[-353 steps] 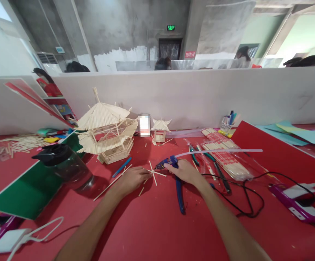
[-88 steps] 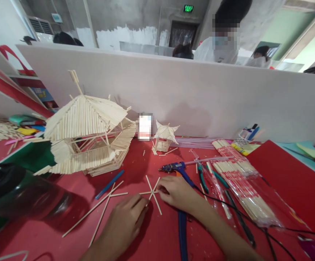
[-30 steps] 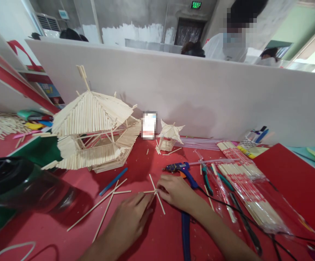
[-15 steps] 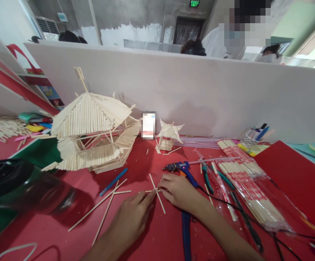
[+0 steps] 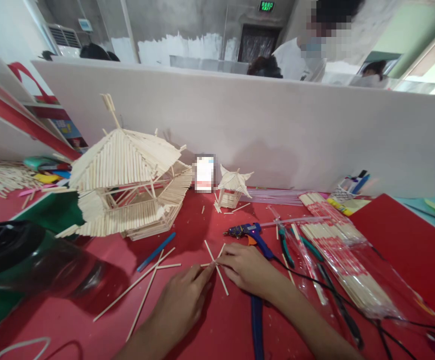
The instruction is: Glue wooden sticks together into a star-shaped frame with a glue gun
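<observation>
Thin wooden sticks cross each other on the red table in front of me. My left hand presses its fingertips on the crossing from the left, fingers together. From the right, my right hand pinches the sticks near the same crossing. Just beyond it lies a blue glue gun with a glue stick in its back. More crossed sticks and a blue pen are left of my hands. A large stick pavilion stands behind, with a small one to its right.
A dark bottle stands at the left. Packs of sticks, pliers and a black cable lie at the right. Behind are a lit phone, a pen holder and a white partition. A person is beyond it.
A stick now shows slanting up beside my right fingertips at the crossing. My right hand has shifted slightly; my left hand is nearly unchanged. The person behind the partition has moved left.
</observation>
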Tool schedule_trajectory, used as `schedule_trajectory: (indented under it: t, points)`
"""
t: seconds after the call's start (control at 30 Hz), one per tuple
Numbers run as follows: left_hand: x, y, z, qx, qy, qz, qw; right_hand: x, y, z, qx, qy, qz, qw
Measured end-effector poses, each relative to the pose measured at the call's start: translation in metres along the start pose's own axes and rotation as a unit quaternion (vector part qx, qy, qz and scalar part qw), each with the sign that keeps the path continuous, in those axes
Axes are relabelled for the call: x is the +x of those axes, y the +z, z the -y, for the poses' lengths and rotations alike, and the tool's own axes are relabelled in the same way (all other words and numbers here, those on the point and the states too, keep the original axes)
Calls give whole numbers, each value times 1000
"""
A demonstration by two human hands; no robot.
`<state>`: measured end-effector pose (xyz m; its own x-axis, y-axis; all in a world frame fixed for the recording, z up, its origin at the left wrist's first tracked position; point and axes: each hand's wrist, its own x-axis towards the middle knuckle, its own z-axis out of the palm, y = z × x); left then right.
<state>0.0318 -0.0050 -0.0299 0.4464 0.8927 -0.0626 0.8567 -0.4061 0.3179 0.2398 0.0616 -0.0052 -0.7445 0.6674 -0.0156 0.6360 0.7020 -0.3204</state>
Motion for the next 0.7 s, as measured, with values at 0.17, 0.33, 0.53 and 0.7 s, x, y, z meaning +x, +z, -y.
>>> schedule_trajectory:
  t: [0.17,0.33,0.53,0.7]
  points:
    - [1,2,1,-7,14,-24,1000,1,-3,2,-7,4,4,1000]
    - [-2,5,2,-33,23,-56,998,0,0,0,-4,7,-20,1000]
    - [-1,-9,13,-18,45,-139,989,-2,1,-6,20,18,-53,998]
    - [2,-14,22,-11,62,-152,986,-3,-5,-5,18,27,-16,999]
